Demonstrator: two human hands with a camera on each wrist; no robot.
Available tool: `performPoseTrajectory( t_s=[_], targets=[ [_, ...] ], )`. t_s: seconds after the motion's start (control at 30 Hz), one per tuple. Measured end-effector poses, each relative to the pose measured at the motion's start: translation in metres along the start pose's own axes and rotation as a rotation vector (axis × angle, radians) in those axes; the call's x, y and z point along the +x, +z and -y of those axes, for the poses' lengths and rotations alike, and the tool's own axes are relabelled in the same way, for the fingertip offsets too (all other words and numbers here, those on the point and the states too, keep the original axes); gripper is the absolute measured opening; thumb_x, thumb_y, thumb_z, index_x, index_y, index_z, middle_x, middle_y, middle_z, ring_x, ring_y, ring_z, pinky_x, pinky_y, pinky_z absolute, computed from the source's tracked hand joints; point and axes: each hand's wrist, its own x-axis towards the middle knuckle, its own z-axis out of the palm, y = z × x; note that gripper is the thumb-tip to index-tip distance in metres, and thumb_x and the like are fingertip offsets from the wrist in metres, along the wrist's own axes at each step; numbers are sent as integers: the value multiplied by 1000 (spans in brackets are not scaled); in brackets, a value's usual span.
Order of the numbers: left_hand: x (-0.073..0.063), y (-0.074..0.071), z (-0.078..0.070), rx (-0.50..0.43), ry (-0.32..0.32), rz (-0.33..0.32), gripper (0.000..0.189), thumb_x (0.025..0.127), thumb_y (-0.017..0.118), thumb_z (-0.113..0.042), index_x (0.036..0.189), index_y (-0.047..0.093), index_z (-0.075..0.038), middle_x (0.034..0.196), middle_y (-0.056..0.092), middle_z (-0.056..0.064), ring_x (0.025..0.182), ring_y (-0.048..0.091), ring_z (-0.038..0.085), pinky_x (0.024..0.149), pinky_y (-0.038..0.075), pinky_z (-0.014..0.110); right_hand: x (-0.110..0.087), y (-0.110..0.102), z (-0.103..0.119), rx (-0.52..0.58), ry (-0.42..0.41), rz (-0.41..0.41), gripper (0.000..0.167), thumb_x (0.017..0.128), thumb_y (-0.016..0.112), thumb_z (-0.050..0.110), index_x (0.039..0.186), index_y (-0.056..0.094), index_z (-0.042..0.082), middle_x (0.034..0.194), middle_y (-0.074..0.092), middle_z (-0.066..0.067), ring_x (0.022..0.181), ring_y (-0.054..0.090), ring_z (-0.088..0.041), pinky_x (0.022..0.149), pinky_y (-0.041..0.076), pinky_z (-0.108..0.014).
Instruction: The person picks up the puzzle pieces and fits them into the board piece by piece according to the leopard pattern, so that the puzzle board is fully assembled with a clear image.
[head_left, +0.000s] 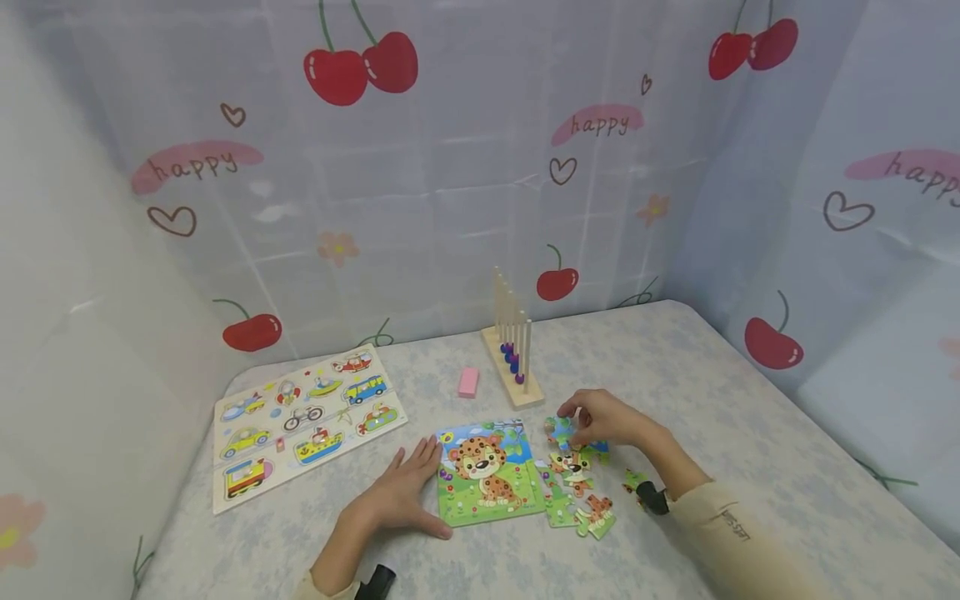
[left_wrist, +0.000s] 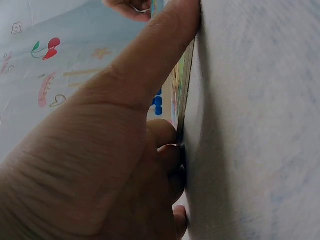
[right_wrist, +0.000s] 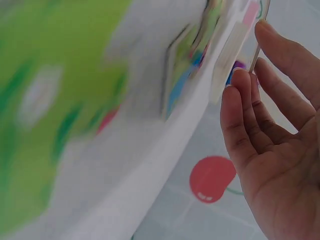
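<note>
In the head view a square leopard picture board (head_left: 487, 471) lies on the table. My left hand (head_left: 397, 496) rests at its left side, thumb and fingers spread, with fingertips right at the board's edge. To the right of the board, my right hand (head_left: 611, 419) pinches a blue jigsaw piece (head_left: 558, 431) between thumb and fingers. In the right wrist view that piece shows edge-on as a thin sliver (right_wrist: 255, 59). Beneath and in front of this hand lie several loose jigsaw pieces (head_left: 597, 515) with leopard and grass patterns.
At the left lies a white vehicle peg puzzle (head_left: 281, 446). A pink block (head_left: 468, 382) sits behind the leopard board. Beside it stands a wooden rack (head_left: 528, 396) with upright rods and blue and purple beads. More pieces (head_left: 633, 481) lie by the right wrist. Printed curtains (head_left: 450, 208) enclose the table.
</note>
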Motion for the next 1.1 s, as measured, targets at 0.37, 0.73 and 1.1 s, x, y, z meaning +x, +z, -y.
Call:
performPoseTrajectory(
  t_s=[0.37,0.73,1.1],
  targets=[
    [1,-1,-2,6,4,2,130,62,80,-67,155,16,-3,164,8,16,153,6,33,122,4,59,32,25,38,-28,-60,41,34,82,77,13,115,69,6,103,63,-4,74,55,-7,65,50,-19],
    [2,0,0,12,22,-5,130,62,79,-68,155,17,-1,164,9,17,153,8,34,122,5,60,47,36,46,-50,-77,36,34,82,78,12,114,70,5,101,63,-6,75,55,-7,65,50,-20],
    [2,0,1,4,11,-2,130,62,79,-67,155,17,-2,164,9,17,153,7,34,122,4,59,52,40,50,-115,-87,60,35,83,77,13,115,70,4,96,62,-7,70,50,-7,62,46,-21]
  ],
)
